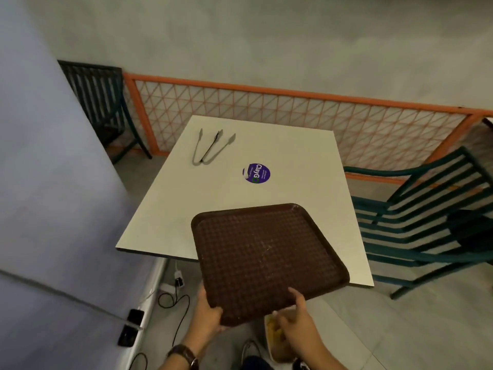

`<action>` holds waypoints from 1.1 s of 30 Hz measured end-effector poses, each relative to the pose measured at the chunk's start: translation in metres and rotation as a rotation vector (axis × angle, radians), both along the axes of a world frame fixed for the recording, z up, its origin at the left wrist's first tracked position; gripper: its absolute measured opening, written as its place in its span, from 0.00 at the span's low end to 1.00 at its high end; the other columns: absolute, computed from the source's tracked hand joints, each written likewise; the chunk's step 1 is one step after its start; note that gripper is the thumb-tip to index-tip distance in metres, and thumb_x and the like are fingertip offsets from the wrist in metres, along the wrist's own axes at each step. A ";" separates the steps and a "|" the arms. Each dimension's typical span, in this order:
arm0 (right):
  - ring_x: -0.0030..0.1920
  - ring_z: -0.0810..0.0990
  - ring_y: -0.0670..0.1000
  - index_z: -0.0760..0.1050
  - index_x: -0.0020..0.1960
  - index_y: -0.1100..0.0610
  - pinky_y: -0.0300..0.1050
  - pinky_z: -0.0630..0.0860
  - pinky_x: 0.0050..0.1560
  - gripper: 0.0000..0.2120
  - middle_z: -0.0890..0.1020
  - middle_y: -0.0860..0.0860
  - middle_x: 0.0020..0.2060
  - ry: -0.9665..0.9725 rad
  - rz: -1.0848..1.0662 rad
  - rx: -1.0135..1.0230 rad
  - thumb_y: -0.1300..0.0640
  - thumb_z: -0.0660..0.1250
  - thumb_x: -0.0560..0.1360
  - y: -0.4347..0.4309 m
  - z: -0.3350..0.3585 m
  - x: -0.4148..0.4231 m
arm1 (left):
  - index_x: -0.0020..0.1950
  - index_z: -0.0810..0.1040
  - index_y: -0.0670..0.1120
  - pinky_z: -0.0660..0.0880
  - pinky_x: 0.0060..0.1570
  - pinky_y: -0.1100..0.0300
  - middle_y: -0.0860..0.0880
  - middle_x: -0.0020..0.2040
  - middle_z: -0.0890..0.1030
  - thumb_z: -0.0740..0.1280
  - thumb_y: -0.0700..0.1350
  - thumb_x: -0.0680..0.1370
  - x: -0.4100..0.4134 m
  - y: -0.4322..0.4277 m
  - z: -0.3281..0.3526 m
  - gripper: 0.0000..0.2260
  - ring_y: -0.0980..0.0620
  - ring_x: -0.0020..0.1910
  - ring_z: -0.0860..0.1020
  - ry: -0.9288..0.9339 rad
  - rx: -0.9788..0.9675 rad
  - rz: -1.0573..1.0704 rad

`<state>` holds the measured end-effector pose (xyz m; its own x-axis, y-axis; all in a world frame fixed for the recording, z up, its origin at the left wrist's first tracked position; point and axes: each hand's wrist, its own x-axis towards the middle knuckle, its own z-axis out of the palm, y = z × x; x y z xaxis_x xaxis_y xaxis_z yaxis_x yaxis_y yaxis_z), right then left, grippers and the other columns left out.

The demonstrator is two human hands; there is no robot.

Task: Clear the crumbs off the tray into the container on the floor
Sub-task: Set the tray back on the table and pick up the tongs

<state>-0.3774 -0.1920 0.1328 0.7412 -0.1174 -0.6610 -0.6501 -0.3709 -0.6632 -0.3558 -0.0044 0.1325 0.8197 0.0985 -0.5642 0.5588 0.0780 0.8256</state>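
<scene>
Head view: one frame, looking forward and down.

Left hand (210, 315): grips the near-left corner of the tray (261, 257), thumb on the upper face, fingers curled beneath and out of sight. Wristwatch (186, 355) on that wrist.

Right hand (294, 320): holds the tray's near rim further right, thumb laid up over the edge; the remaining fingers are under the tray or blurred and cannot be counted.

Tray: dark brown, textured, rounded corners, face up. The far part lies over the near edge of the white table (266, 145); the near part overhangs the floor towards the person. It sits turned clockwise against the table edges, its near edge running from near-left to further right. Wide-angle distortion makes it look close to square, so the long axis cannot be told. Level or tipped: cannot tell. Pale specks (266, 252) on its face are too small to identify.

Container (267, 343): pale, on the floor under the right hand, yellowish contents, mostly hidden by that hand and cut off low.

Table items: metal tongs (210, 149), far left; round purple sticker (256, 173), centre.

Surroundings: green slatted chair (426, 222), right; orange lattice barrier (293, 110) beyond; cables (176, 297) on the floor, left.
</scene>
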 end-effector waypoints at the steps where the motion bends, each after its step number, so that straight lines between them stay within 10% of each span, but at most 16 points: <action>1: 0.43 0.80 0.47 0.54 0.67 0.44 0.38 0.75 0.44 0.28 0.80 0.50 0.42 -0.007 -0.006 -0.059 0.59 0.65 0.76 -0.012 -0.001 0.007 | 0.71 0.61 0.50 0.79 0.45 0.51 0.46 0.58 0.74 0.59 0.28 0.76 0.009 0.009 -0.006 0.28 0.50 0.50 0.75 0.000 0.047 -0.006; 5: 0.64 0.72 0.56 0.58 0.73 0.55 0.51 0.69 0.66 0.33 0.70 0.57 0.65 0.008 -0.026 -0.383 0.59 0.70 0.72 -0.069 -0.021 0.042 | 0.70 0.66 0.43 0.73 0.60 0.48 0.42 0.60 0.76 0.64 0.29 0.73 0.042 0.052 -0.038 0.26 0.43 0.55 0.76 0.032 0.271 -0.056; 17: 0.64 0.72 0.57 0.47 0.74 0.61 0.46 0.69 0.64 0.40 0.65 0.57 0.65 0.241 0.181 -0.483 0.52 0.67 0.72 -0.055 -0.061 0.130 | 0.55 0.77 0.56 0.74 0.33 0.64 0.46 0.37 0.80 0.62 0.36 0.74 0.144 0.126 -0.093 0.17 0.50 0.35 0.79 -0.014 0.672 -0.315; 22: 0.60 0.77 0.55 0.55 0.71 0.59 0.45 0.73 0.60 0.37 0.69 0.55 0.63 0.294 0.176 -0.560 0.52 0.71 0.70 -0.061 -0.066 0.173 | 0.71 0.66 0.56 0.76 0.50 0.54 0.41 0.48 0.82 0.59 0.54 0.68 0.203 0.149 -0.116 0.30 0.45 0.45 0.80 0.049 0.613 -0.532; 25: 0.57 0.79 0.55 0.62 0.68 0.57 0.49 0.75 0.61 0.31 0.73 0.57 0.62 0.329 0.083 -0.539 0.51 0.70 0.71 -0.063 -0.071 0.204 | 0.73 0.53 0.41 0.71 0.37 0.64 0.48 0.40 0.82 0.55 0.78 0.58 0.250 0.145 -0.115 0.55 0.58 0.34 0.78 -0.024 0.583 -0.518; 30: 0.60 0.77 0.56 0.57 0.71 0.59 0.47 0.74 0.59 0.38 0.73 0.56 0.62 0.389 0.108 -0.668 0.56 0.74 0.69 -0.078 -0.061 0.263 | 0.71 0.59 0.58 0.77 0.41 0.55 0.47 0.42 0.82 0.59 0.46 0.77 0.322 0.112 -0.111 0.23 0.48 0.39 0.79 -0.015 0.460 -0.529; 33: 0.60 0.77 0.57 0.57 0.71 0.59 0.48 0.74 0.58 0.37 0.74 0.57 0.61 0.401 0.056 -0.694 0.58 0.74 0.69 -0.093 -0.063 0.300 | 0.67 0.58 0.63 0.79 0.42 0.50 0.51 0.41 0.80 0.58 0.37 0.78 0.364 0.087 -0.112 0.26 0.42 0.42 0.80 0.002 0.409 -0.520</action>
